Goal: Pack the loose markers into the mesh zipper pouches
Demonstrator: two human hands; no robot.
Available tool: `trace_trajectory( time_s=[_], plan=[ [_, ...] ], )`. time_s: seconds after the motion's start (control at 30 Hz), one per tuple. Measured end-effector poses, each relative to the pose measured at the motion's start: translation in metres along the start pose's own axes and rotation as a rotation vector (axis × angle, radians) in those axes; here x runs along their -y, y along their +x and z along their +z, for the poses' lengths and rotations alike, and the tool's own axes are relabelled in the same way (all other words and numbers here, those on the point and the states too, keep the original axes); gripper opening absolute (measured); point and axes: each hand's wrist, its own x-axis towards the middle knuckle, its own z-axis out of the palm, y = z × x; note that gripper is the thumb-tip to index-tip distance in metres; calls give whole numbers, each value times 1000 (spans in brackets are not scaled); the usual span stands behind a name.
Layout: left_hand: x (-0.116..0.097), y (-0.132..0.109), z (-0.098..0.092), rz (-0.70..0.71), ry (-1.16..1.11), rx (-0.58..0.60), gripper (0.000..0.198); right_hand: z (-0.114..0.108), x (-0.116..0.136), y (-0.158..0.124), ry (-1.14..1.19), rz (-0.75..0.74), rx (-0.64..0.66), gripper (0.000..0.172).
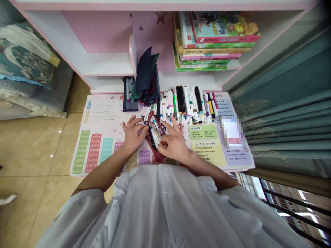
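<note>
A dark red mesh pouch (pixel 150 141) lies on the desk in front of me, with several pens and markers (pixel 155 129) in or on it. The thumb and forefinger of my left hand (pixel 134 135) pinch the pouch's left edge, its other fingers spread. My right hand (pixel 174 140) is at the right side, thumb and forefinger closed on the pouch's edge beside the pens; the exact grip is partly hidden. Just beyond lies a wide row of markers (pixel 188 101), mostly white with coloured ends, some black.
Dark blue, green and red mesh pouches (pixel 146 77) are piled at the back, beside a navy pouch with pens (pixel 130 93). Stacked books (pixel 212 51) fill the right shelf. A phone (pixel 232 132) lies at right on the printed desk mat (pixel 103 103). A curtain (pixel 284 103) hangs beyond.
</note>
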Motion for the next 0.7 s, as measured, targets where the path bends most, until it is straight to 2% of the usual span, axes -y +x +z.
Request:
trace_trajectory(
  time_s=[0.23,0.43,0.57,0.7],
  plan=[
    [1,-3,-3,38,14,26,11,12,4,7,-36,8,81,11],
    [3,-3,-4,41,9,44,12,16,1,5,-29,43,88,15],
    [4,-2,-2,42,4,49,13,14,-9,7,-32,-11,17,24],
    [6,-2,-2,56,22,75,13,8,-26,23,-91,-38,-119,19]
  ],
)
